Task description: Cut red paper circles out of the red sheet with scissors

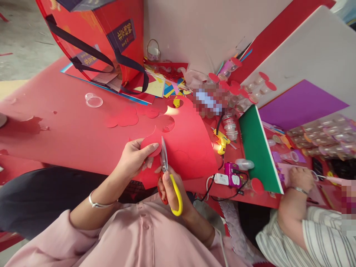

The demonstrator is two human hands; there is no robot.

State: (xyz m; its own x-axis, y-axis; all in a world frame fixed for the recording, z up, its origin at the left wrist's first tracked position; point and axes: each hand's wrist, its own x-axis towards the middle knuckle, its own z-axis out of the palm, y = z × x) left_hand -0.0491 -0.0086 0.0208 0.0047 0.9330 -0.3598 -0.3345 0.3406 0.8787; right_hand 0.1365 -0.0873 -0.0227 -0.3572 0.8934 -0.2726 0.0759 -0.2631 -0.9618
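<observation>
My left hand [135,155] pinches a large sheet of red paper [191,137] by a rounded part near its left edge, thumb on top. Round bites are cut out of the sheet's upper left side, and faint circle outlines show on it. In my right hand [174,189] is a pair of scissors [164,159] with yellow and red handles, my fingers wrapped through them. The blades point away from me and lie at the paper, close to my left thumb. Left of the sheet, several cut red paper circles [124,116] lie overlapping on the red table [63,122].
A red bag [116,33] with dark straps stands at the back left. A clear plastic lid [94,101] lies before it. To the right are a yellow glue gun [221,142], stacked plastic cups [230,127], a purple power block [233,175] and a green board [261,148]. A co-worker's hand [302,180] works beyond.
</observation>
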